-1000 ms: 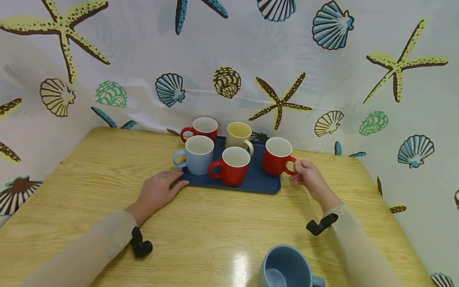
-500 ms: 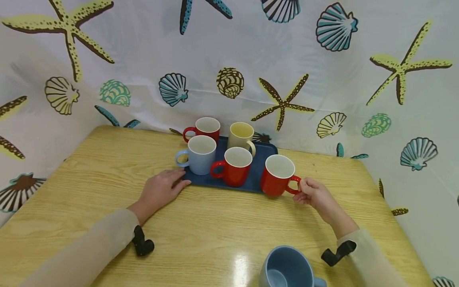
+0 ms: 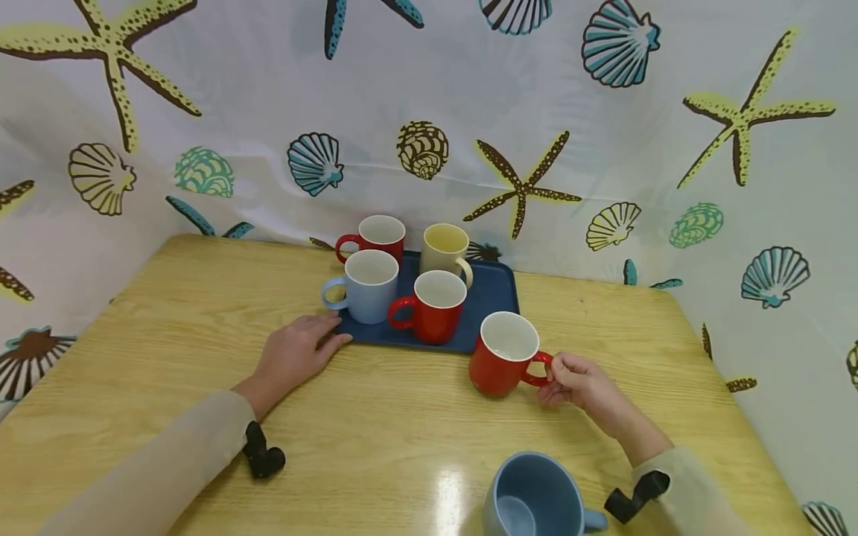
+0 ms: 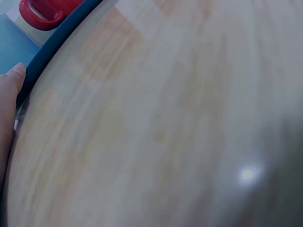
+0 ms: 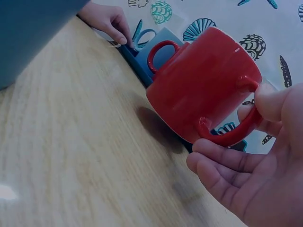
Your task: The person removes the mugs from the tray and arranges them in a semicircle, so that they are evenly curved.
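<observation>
My right hand [image 3: 579, 391] pinches the handle of a red mug [image 3: 499, 365] with a white inside. The right wrist view shows this mug raised, its shadow on the table below. It is just off the front right corner of a blue tray [image 3: 492, 298]. On the tray stand a light blue mug [image 3: 375, 294], a second red mug [image 3: 439, 316], a cream mug [image 3: 442, 257] and a dark red mug [image 3: 394, 249] behind. My left hand [image 3: 291, 361] rests at the tray's front left corner. Its thumb [image 4: 18, 71] touches the rim in the left wrist view.
A larger grey-blue mug [image 3: 539, 499] stands on the wooden table [image 3: 369, 432] near me, its handle to the right. A white cloth [image 3: 375, 89] printed with shells and starfish hangs behind the table and along both sides.
The right hand has lifted the red mug from the tray's right side and carried it toward me, past the front edge. The left hand has stayed at the tray corner.
</observation>
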